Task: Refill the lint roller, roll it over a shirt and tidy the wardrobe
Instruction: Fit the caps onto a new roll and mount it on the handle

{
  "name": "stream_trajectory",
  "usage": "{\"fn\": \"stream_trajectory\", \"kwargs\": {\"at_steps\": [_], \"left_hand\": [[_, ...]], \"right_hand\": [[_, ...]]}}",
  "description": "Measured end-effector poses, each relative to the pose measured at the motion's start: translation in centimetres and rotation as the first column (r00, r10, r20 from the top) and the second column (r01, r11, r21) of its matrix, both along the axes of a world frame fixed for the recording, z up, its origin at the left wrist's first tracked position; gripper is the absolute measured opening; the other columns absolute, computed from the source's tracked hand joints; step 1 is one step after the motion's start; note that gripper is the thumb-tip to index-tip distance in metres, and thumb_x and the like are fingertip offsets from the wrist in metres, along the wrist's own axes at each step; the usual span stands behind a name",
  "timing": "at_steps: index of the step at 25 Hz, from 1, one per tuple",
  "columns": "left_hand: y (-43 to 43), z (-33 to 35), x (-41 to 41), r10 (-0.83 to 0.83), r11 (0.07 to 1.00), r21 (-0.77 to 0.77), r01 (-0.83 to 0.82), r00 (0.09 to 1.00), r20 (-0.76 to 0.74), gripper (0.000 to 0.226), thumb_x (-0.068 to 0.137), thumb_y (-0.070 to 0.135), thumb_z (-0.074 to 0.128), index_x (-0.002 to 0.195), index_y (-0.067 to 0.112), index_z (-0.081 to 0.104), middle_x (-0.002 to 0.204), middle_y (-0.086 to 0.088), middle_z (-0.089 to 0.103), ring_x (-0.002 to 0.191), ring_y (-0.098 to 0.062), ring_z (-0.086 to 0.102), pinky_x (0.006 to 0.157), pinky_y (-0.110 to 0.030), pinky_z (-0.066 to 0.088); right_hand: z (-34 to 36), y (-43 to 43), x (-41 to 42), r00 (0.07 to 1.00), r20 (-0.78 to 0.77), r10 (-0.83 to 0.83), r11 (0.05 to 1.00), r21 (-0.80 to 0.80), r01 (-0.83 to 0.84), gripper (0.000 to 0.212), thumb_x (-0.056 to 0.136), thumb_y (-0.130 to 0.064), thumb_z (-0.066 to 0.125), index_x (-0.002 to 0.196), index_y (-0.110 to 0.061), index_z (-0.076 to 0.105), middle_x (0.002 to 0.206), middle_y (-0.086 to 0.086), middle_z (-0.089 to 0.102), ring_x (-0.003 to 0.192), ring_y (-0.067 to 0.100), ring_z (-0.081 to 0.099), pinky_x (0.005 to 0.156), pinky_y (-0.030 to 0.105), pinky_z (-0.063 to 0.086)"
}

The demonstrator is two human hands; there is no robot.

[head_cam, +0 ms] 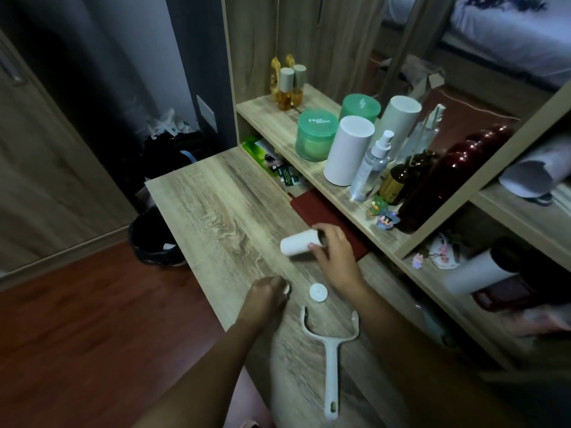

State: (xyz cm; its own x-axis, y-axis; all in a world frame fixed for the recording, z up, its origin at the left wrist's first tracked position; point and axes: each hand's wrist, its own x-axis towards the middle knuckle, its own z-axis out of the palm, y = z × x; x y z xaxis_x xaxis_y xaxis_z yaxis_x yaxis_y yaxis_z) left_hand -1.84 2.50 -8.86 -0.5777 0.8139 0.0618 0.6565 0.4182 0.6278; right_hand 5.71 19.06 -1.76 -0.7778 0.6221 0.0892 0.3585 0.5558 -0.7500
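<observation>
The roll lies on its side at the far right part of the bench; whether it rests on the surface or is held just above it cannot be confirmed. The right grip holds the roll by its open right end, fingers curled round the core.

The handle lies flat on the bench nearer the person, its fork empty and its prongs pointing toward the roll. The cap lies loose between fork and roll. The left grip is just left of the cap and blurred. Its fingers look curled, but whether it holds anything cannot be told.

Judged step: fitting the roll to the fork.

Hazards:
- The roll is held at one end only, so a slack hold could let it drop, roll off the bench and land near the bin
- A forearm sweep could knock the loose cap away
- Forcing the thin prongs apart could snap them
- A reach toward the shelf could topple the spray bottle
</observation>
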Motion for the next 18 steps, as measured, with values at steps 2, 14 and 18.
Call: {"fn": "stream_trajectory", "kwargs": {"at_steps": [2,14,18], "left_hand": [[-0.1,1.9,-0.5,0.263,0.954,0.083,-0.288,0.937,0.228,0.018,0.085,0.018,0.065,0.102,0.012,0.064,0.096,-0.004,0.068,0.086,-0.017,0.063,0.074,-0.024,0.043],[-1.3,18.5,3.0,-0.009,0.785,0.548,-0.289,0.879,0.476,0.02,0.073,0.007,0.075,0.089,0.017,0.073,0.111,0.01,0.066,0.104,0.0,0.063,0.081,-0.015,0.051],[-1.4,19.6,3.9,0.015,0.779,0.602,-0.175,0.965,0.262,0.019,0.072,0.018,0.075,0.091,0.021,0.075,0.11,0.013,0.065,0.107,0.002,0.061,0.083,-0.016,0.052]], "right_hand": [[0.1,-1.1,2.0,0.963,-0.177,-0.203,0.953,-0.26,0.153,0.03,0.09,-0.012,0.056,0.119,-0.017,0.05,0.121,0.007,0.052,0.108,0.021,0.056,0.081,0.013,0.049],[6.1,-4.5,5.4,0.851,-0.383,-0.359,0.332,-0.905,-0.267,0.071,0.057,-0.044,0.081,0.117,-0.018,0.052,0.125,0.018,0.055,0.113,0.021,0.058,0.089,0.023,0.053],[6.7,-4.2,5.1,0.839,-0.418,-0.348,0.301,-0.898,-0.322,0.09,0.042,-0.051,0.088,0.119,-0.02,0.053,0.126,0.015,0.056,0.117,0.023,0.054,0.094,0.024,0.05]]}}
